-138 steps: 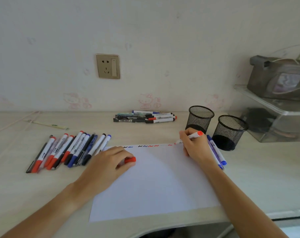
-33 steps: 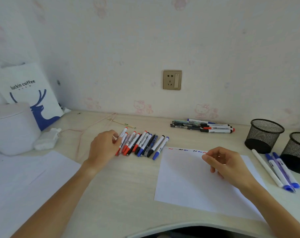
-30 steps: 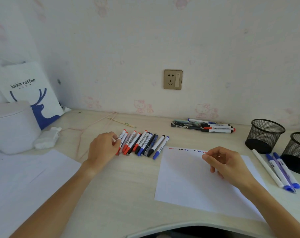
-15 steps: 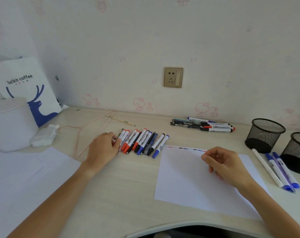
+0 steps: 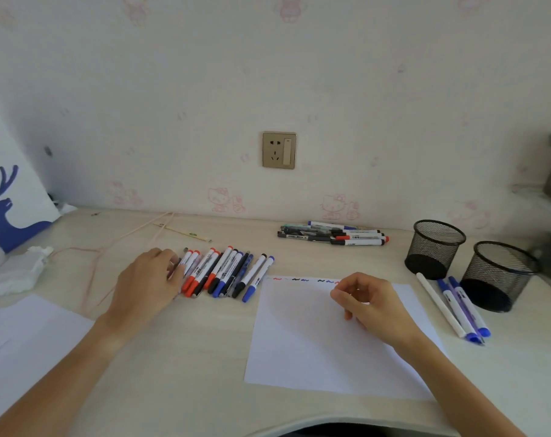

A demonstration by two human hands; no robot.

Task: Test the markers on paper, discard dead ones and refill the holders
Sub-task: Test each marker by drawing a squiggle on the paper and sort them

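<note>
**Left hand at the marker row, right hand idle on the paper**

Compared with half a second ago, little has changed on the desk: the view has swung slightly right, so the white bag (image 5: 6, 197) is now cut off at the left edge. The left hand (image 5: 148, 283) is still laid at the left end of the row of markers (image 5: 223, 274), its fingertips (image 5: 173, 263) touching the outermost marker; whether that marker is actually pinched cannot be told. The right hand (image 5: 370, 302) remains resting on the sheet of paper (image 5: 315, 351), fingers loosely curled and nothing held, just below the short red, black and blue test squiggles (image 5: 302, 280) along the sheet's top edge. The row lies just left of the paper. A second pile of markers (image 5: 331, 235) is seen near the wall. Three more markers (image 5: 454, 305) lie right of the paper, beside the two black mesh holders (image 5: 435, 247).
</note>
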